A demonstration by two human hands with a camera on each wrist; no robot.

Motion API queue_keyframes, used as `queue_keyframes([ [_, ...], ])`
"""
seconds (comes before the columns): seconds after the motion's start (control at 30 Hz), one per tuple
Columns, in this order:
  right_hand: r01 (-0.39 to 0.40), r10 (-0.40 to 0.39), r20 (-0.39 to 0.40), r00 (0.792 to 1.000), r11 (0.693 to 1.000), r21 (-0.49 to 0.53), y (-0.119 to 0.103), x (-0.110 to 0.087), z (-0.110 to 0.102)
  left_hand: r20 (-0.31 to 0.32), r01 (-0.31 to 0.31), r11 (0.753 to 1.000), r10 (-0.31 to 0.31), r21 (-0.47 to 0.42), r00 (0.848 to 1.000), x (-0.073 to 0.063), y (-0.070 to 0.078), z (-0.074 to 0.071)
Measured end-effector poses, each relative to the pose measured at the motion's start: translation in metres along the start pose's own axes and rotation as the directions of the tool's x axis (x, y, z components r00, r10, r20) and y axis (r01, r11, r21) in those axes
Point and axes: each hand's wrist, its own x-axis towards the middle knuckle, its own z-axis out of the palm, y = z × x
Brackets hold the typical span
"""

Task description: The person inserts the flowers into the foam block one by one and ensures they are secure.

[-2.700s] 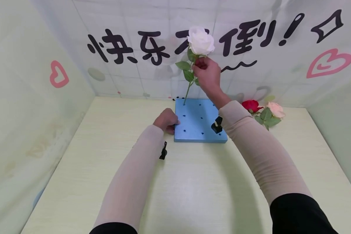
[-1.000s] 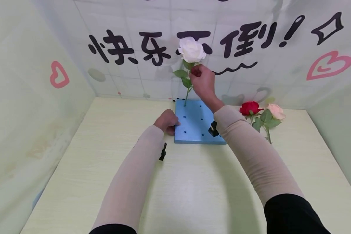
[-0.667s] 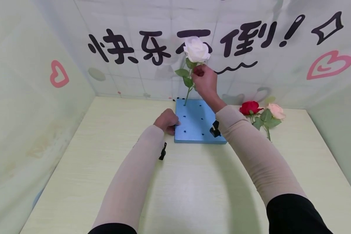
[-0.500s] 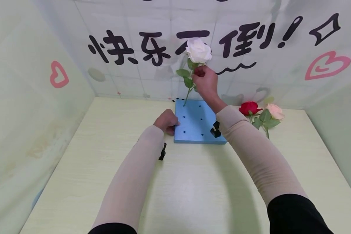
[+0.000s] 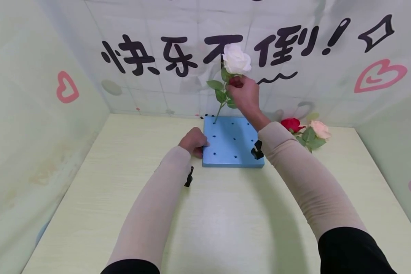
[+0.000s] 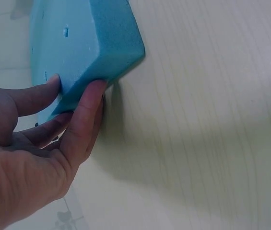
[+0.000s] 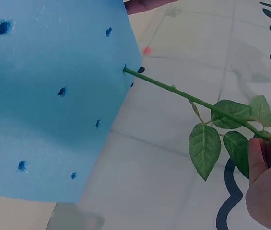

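My right hand (image 5: pixel 245 94) pinches the green stem of a white rose (image 5: pixel 237 59) just below its bloom. The stem (image 7: pixel 173 89) leans to the right, and its lower end sits in a hole at the back left corner of a blue foam block (image 5: pixel 229 146). My left hand (image 6: pixel 39 139) grips the block's left side, thumb on the top face and fingers against the side. The bloom is outside the right wrist view. How deep the stem reaches inside the hole is hidden.
A red rose (image 5: pixel 292 124) and a pale pink rose (image 5: pixel 320 129) lie on the table (image 5: pixel 219 217) right of the block, partly behind my right sleeve. Several small holes dot the block's top. A printed cloth wall (image 5: pixel 178 95) stands close behind, with cloth on both sides.
The white rose dipped and swung left, then tilted back right over the last second, my right hand moving with it. Its stem end stays at the same hole. My left hand keeps its place.
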Motion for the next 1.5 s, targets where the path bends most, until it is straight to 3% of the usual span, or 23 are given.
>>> queue_keyframes([
  [0.43,0.012,-0.012,-0.073,0.997,1.0,0.004,0.006,0.004,-0.016,0.007,0.003,1.0,-0.003,0.004,1.0,-0.006,0.002,-0.001],
  [0.93,-0.176,0.177,-0.092,0.98,0.984,0.022,0.016,0.012,-0.063,0.007,-0.002,1.0,0.002,-0.015,1.0,-0.006,0.001,-0.002],
  [1.3,-0.285,0.302,-0.079,0.95,0.943,0.169,0.039,0.011,-0.093,0.015,-0.003,1.0,0.004,-0.028,1.0,-0.001,-0.001,0.0],
  [1.5,-0.409,0.421,-0.047,0.906,0.899,0.158,0.047,0.011,-0.11,0.015,-0.019,0.999,0.02,-0.04,1.0,-0.001,-0.003,-0.001],
])
